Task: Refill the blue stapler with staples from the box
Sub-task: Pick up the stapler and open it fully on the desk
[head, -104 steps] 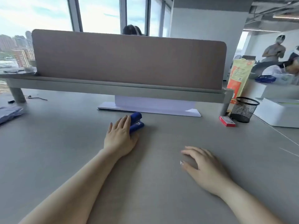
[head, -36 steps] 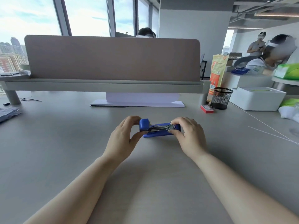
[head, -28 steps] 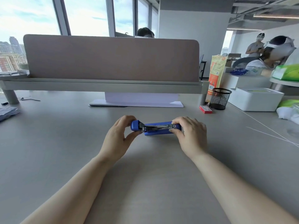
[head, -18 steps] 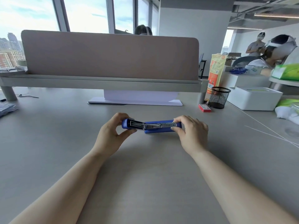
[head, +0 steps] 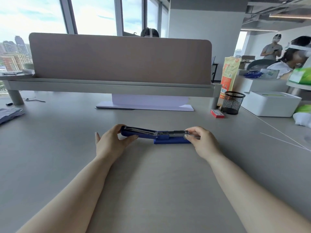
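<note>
The blue stapler (head: 170,141) lies on the grey desk between my hands, swung fully open. Its top cover stretches out flat to the left and its metal staple channel faces up on the right. My left hand (head: 111,142) grips the cover's left end between thumb and fingers. My right hand (head: 201,142) pinches the right tip of the metal channel. The red staple box (head: 217,113) lies flat at the right rear of the desk, far from both hands, and looks closed.
A black mesh pen cup (head: 232,102) stands just right of the staple box, with a white lidded box (head: 271,103) and an orange bag (head: 229,73) near it. A brown divider panel (head: 120,60) on a raised shelf crosses the back. Folded cloth (head: 9,113) lies far left. People sit and stand at the right rear.
My left hand took the stapler from the desk and my right hand joined it. Over the last second the cover swung open leftwards until it lies nearly flat.
</note>
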A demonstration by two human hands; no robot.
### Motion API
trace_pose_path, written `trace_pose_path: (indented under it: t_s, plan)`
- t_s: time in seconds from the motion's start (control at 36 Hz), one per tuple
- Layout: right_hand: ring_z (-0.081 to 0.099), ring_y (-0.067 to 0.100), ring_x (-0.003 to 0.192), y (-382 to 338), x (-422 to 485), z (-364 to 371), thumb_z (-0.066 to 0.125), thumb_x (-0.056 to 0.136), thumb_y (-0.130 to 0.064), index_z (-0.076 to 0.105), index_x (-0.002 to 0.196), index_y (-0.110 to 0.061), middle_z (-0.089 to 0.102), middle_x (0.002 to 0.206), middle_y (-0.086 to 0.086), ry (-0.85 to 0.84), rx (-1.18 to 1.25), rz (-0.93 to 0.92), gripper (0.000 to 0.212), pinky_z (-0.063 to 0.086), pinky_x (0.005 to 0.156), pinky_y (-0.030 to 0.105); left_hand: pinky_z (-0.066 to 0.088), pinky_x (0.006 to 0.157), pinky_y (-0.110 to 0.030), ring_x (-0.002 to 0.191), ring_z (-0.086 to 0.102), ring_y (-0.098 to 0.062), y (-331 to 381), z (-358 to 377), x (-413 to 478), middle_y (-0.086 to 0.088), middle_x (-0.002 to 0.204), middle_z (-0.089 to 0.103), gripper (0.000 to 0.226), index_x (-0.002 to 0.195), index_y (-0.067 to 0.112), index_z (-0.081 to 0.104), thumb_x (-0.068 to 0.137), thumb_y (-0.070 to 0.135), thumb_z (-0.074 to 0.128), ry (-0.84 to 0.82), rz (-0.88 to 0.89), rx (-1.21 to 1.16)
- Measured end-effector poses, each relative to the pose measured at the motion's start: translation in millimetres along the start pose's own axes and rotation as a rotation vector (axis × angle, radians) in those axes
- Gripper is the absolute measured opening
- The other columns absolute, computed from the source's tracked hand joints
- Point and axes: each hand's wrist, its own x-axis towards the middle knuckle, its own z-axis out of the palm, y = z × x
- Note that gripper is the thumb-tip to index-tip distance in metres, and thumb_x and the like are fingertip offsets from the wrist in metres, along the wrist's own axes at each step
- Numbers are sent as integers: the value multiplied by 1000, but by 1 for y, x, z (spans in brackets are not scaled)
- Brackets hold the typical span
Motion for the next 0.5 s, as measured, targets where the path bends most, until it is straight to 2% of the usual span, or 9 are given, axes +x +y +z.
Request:
trace_pose_path:
  t_s: [0.17, 0.31, 0.36, 0.5]
  plan:
    - [63, 15, 102, 6, 2, 2, 63, 83, -28, 64, 104, -32, 70, 107, -8, -42, 23, 25, 22, 49, 94, 39, 2, 113, -57, 107, 57, -25, -1, 3, 2, 5, 98, 66, 50, 101, 30, 57, 74, 71, 47, -92, -59, 237]
    - [61, 14, 106, 5, 2, 2, 64, 82, -31, 61, 111, -31, 67, 106, -12, -56, 37, 44, 29, 47, 96, 40, 8, 112, -58, 113, 52, -22, -2, 2, 1, 4, 109, 63, 51, 103, 30, 56, 75, 71, 48, -118, -40, 305]
    - [60, 15, 107, 5, 1, 0, 64, 83, -29, 59, 113, -28, 67, 111, -10, -51, 46, 56, 31, 47, 97, 39, 11, 112, -57, 114, 51, -22, -2, 2, 1, 4, 112, 62, 50, 105, 30, 56, 75, 69, 49, -134, -41, 304]
    - [57, 17, 108, 7, -3, -11, 61, 85, -13, 60, 112, -18, 64, 120, 1, 5, 102, 92, 27, 40, 86, 26, 23, 111, -49, 121, 48, -27, 2, -3, -2, -3, 130, 56, 64, 123, 27, 48, 74, 67, 53, -135, -73, 269]
